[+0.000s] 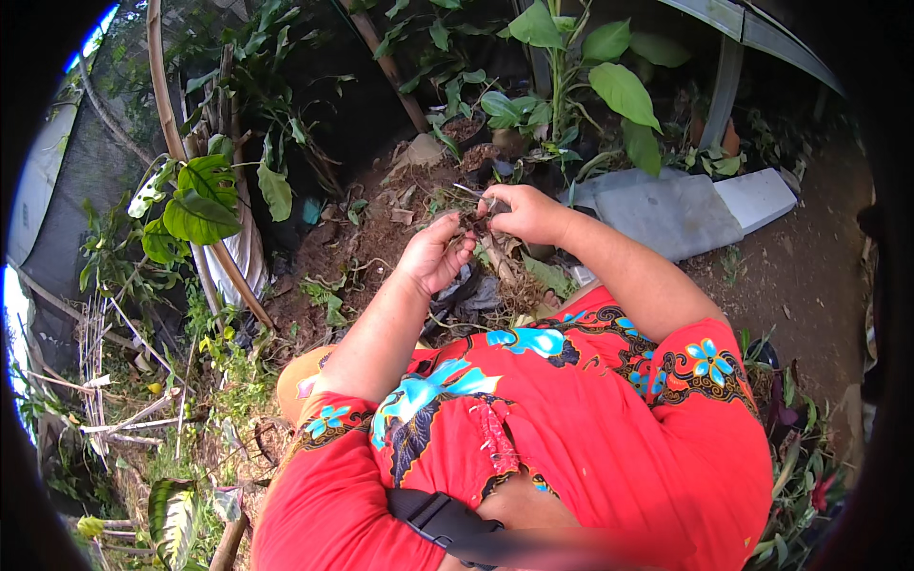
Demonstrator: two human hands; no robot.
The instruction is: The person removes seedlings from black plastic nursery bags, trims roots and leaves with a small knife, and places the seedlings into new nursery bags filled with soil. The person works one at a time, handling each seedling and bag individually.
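My left hand (440,253), palm turned up, pinches a small dark clump of roots (471,224) between thumb and fingers. Close against it, my right hand (527,213) is closed around a bladed tool (468,190). The tool's thin pale tip sticks out past the knuckles to the left; whether it is a knife or scissors is hidden by the fingers. Both hands meet over the ground in front of my lap. Beneath them lie crumpled black plastic (477,298) and a tangle of dry brown roots (520,296).
Bare brown soil (321,253) with scraps of leaf spreads to the left. A grey sheet-like slab (660,218) and a white block (757,200) lie to the right. Potted leafy plants (557,93) stand ahead. A wooden pole (239,282) leans by a split-leaf plant (202,196).
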